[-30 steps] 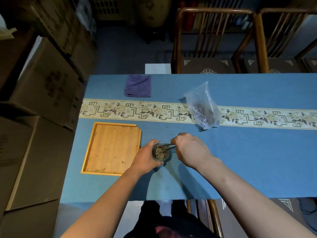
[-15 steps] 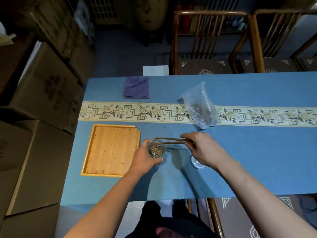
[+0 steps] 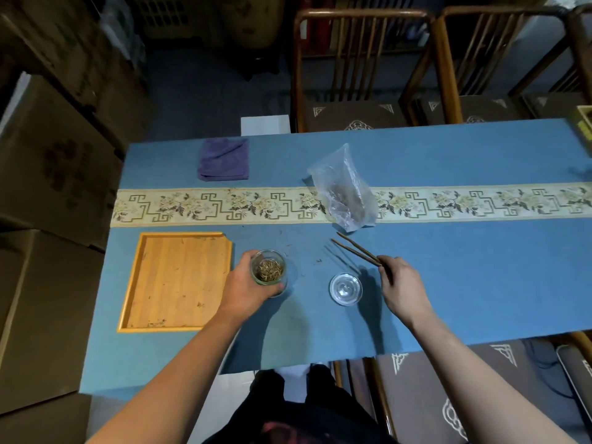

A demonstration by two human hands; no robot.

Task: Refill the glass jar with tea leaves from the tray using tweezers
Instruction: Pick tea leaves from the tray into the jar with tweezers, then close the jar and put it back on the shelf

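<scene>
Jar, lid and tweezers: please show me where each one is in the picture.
Jar (image 3: 267, 270), head view, on the tea leaves seen through its open mouth.
Lid (image 3: 346, 289), head view, on the middle of the glass disc.
Tweezers (image 3: 357, 249), head view, on the middle of the two wooden arms.

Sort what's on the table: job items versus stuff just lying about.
Job: glass jar held in the left hand; tweezers in the right hand; wooden tray.
Lying about: purple cloth; plastic bag; glass lid.
</scene>
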